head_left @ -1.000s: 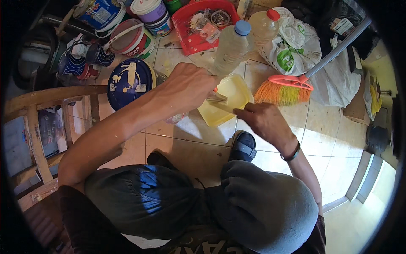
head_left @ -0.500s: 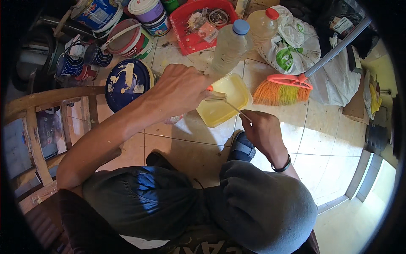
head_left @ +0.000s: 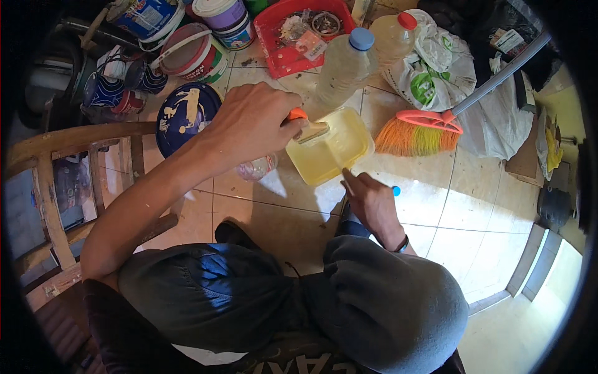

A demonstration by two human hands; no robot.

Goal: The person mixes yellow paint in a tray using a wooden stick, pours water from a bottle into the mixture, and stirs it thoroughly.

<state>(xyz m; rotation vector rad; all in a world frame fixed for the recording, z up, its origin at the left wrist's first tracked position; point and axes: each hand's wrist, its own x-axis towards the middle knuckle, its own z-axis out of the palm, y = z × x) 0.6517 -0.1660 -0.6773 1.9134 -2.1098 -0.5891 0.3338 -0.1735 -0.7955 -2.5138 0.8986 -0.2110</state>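
Note:
My left hand (head_left: 265,118) is closed around the orange handle of a paintbrush (head_left: 311,132). The brush's pale bristles hang over a yellow rectangular tub (head_left: 314,179) standing on the floor, with pale liquid apparently in it. My right hand (head_left: 372,202) pinches a thin stick (head_left: 346,172) at the tub's near right side; its far end is blurred, and I cannot tell whether it touches the liquid. A clear plastic container (head_left: 258,168) sits left of the tub, partly hidden by my left forearm.
Bottles with a blue cap (head_left: 362,38) and a red cap (head_left: 407,21) stand behind the tub, near a red dustpan (head_left: 272,59). An orange-yellow broom (head_left: 417,134) is to the right. Paint buckets (head_left: 190,53) and a wooden chair (head_left: 47,206) occupy the left.
My right hand has shifted slightly left and nearer me with the stick. The paintbrush has turned and moved left, showing more of its bristles. A small blue cap now shows beside my right hand.

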